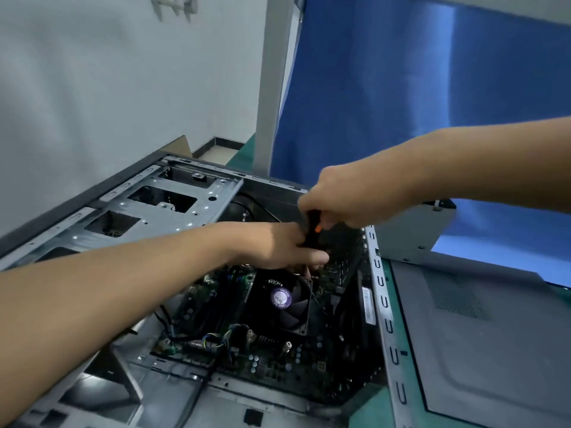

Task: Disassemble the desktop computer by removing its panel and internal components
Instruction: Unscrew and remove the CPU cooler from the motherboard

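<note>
While the panel [482, 350] lies off on the bench [370, 407] beside the open case [383, 304], right hand [343, 196] grips the screwdriver [312, 223], left hand [275, 245] curls round its lower end above the fan [289, 301]: likely cooler screws, needing steady downward turning next.

Case frame [381, 304] and drive cage [173, 211]: bare silver-grey metal. Motherboard [278, 366]: dark green. Fan [293, 316]: black, 1 round purple sticker [281, 297] with print too small to read. Cables [216, 338]: black, blue and yellow. Screwdriver [312, 225]: black handle with an orange spot. Side panel [482, 350]: flat grey, with a darker fine-mesh patch [454, 296]. Table [367, 415]: green. Curtain [401, 88]: plain blue. Wall [108, 88]: off-white.
</note>
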